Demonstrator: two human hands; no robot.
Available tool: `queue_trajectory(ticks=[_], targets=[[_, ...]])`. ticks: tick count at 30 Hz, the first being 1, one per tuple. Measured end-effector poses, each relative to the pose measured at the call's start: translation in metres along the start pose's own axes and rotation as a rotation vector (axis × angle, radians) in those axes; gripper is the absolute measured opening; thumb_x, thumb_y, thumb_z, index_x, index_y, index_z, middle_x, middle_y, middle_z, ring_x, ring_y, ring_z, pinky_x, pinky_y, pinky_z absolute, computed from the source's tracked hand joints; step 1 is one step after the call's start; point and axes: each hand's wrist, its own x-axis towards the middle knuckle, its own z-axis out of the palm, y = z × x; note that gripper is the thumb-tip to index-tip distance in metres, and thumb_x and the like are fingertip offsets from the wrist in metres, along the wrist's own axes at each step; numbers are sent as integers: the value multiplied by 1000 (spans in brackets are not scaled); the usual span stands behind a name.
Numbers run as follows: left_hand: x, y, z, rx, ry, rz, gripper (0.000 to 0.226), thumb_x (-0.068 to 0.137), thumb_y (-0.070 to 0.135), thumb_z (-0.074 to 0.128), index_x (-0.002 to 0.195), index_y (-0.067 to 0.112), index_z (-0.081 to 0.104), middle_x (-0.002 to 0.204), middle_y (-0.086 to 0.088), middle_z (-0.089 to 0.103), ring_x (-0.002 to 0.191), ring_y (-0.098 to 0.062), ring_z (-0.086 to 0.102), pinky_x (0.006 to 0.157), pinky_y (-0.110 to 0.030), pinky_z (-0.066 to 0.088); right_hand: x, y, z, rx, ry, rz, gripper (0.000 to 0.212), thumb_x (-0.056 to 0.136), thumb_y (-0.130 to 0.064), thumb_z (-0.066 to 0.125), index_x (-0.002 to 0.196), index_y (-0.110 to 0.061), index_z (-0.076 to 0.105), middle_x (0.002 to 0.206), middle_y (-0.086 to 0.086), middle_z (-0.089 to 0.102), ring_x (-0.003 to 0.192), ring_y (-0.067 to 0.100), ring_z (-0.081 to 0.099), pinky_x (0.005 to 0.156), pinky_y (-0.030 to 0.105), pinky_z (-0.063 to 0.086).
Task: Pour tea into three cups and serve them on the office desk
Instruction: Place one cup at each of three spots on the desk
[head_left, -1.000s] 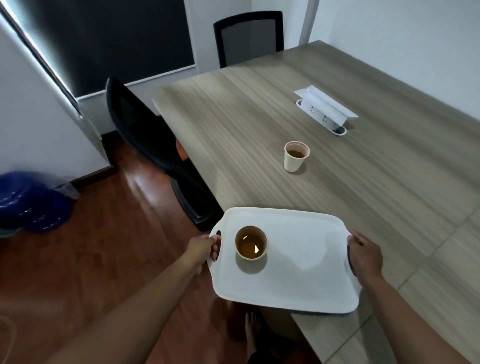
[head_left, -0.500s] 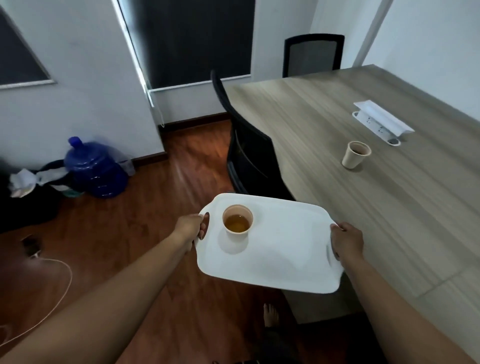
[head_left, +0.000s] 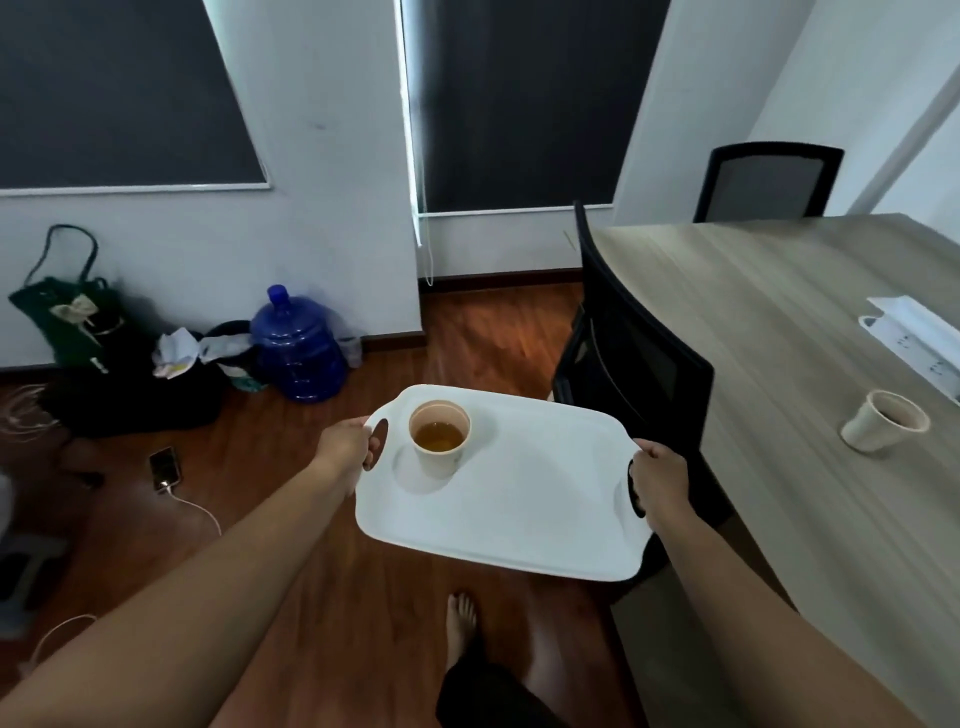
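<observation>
Dark blinds (head_left: 524, 104) are covering the windows in the white wall (head_left: 322, 130). A blue water jug (head_left: 296, 345) is sitting on the reddish wood floor (head_left: 311, 597), and two black chairs (head_left: 631, 364) are standing against the grey wood-grain counter (head_left: 779, 322).

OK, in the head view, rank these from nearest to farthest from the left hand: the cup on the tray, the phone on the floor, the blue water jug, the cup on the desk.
From the left hand:
1. Cup on the tray, just right of it.
2. Phone on the floor, to its left.
3. Blue water jug, beyond, by the wall.
4. Cup on the desk, far right.
</observation>
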Motion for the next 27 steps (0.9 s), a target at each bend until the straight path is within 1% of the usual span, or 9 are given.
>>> queue_trajectory(ticks=[5,8,9,13,16,18,21,25,27], targets=[[71,41,-13,-16,72,-7,34,103,10,43,132,12,59,79,-7,55,60,-14,42,57,-23,42,46,-40,75,-3,-23,-56,40,87,-17,44,119,-24,66,99,4,70,71,18,57,58,29,44],[118,71,-15,-30,100,-9,35,103,10,43,134,12,58,76,-6,53,59,-13,41,55,-23,40,79,-68,116,10,-17,-62,37,88,-16,45,116,-24,69,102,2,71,90,25,67,77,37,55],[129,78,-15,-30,105,-11,35,103,10,42,134,12,58,75,-6,52,59,-13,41,55,-23,40,87,-73,126,14,-19,-58,37,88,-16,46,115,-25,69,103,2,72,92,27,67,78,38,55],[187,124,-8,-27,100,1,35,103,9,41,132,11,60,77,-7,55,60,-14,43,58,-23,41,135,-109,169,13,-27,-78,39,86,-16,44,113,-27,69,101,9,73,78,26,62,58,29,46],[226,156,0,-23,95,-1,34,103,8,40,129,11,61,77,-7,55,59,-14,43,58,-22,42,166,-141,194,17,-18,-75,40,87,-14,43,116,-25,68,104,7,72,86,26,64,64,30,47],[251,177,5,-19,80,-1,32,103,8,39,125,11,62,75,-7,55,59,-14,43,59,-23,43,184,-159,209,23,-25,-65,43,86,-13,41,120,-24,66,102,4,69,89,26,63,61,28,46],[293,210,13,-5,41,20,29,103,5,37,116,11,63,70,-6,52,57,-14,41,59,-25,40,212,-183,233,37,-12,-62,49,82,-14,40,122,-24,65,96,5,63,78,22,57,54,24,40],[353,251,26,85,13,45,27,98,2,38,86,5,62,67,-8,51,54,-16,40,57,-27,39,246,-212,264,56,24,-48,46,81,-12,40,117,-27,64,89,7,62,62,18,53,45,21,39],[385,276,36,88,-27,78,25,93,-2,38,90,5,62,67,-8,51,54,-16,39,52,-27,37,267,-228,281,88,49,-49,47,79,-14,40,118,-26,64,87,8,60,57,16,48,40,18,36]])
